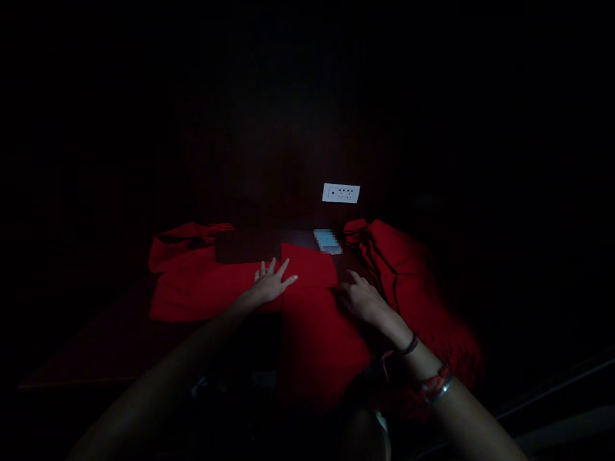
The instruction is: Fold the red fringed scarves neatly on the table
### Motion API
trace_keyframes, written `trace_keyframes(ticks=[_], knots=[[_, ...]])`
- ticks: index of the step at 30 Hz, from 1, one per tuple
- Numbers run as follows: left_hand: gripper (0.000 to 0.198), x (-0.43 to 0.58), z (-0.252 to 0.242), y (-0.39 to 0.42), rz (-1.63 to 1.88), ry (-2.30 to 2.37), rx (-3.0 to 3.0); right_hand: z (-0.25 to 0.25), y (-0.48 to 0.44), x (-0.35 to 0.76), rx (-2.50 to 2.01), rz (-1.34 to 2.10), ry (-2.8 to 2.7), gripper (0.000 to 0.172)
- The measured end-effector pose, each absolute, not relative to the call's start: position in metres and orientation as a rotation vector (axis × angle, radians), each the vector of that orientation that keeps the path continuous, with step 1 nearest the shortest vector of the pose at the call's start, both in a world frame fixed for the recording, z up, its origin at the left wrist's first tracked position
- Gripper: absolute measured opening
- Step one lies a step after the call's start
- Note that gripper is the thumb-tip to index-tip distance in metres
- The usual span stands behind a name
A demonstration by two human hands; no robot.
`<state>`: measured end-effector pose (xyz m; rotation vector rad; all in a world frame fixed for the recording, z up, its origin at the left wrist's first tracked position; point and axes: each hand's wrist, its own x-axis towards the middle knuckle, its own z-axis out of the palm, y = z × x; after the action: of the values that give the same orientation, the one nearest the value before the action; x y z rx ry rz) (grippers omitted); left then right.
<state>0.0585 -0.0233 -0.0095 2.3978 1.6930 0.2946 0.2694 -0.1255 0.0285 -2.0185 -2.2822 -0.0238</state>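
A length of red cloth point(307, 320) lies over the tabletop and hangs down at the front, with a fold line across it. My left hand point(271, 283) rests flat on the cloth, its fingers spread. At the cloth's right edge, by the fold line, my right hand point(362, 299) has curled fingers closed on the fabric. Its fingertips are partly hidden in shadow. Another stretch of red cloth point(202, 291) extends to the left, under and beside my left hand.
Behind the cloth lies a pale, pixelated flat object point(327, 241) on the dark table point(250, 245). A white socket plate point(341, 193) is on the wall. More red fabric point(413, 275), fringed at its lower end, is heaped at the right. The surroundings are very dark.
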Motion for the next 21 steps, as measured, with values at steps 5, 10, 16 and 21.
trace_keyframes(ticks=[5,10,16,21], knots=[[0.066,0.065,-0.011,-0.016,0.287,1.561,2.541,0.011,-0.104,0.267,-1.977,0.012,-2.003,0.034],[0.084,0.059,-0.018,-0.012,0.16,1.46,2.536,-0.006,-0.093,0.286,-2.006,0.292,-1.808,0.035],[0.088,0.052,-0.009,-0.013,0.054,1.46,2.459,0.009,-0.1,0.3,-1.885,0.078,-2.082,0.034],[0.078,0.051,-0.009,-0.011,0.22,1.488,2.534,0.016,-0.101,0.277,-1.813,-0.231,-2.128,0.043]])
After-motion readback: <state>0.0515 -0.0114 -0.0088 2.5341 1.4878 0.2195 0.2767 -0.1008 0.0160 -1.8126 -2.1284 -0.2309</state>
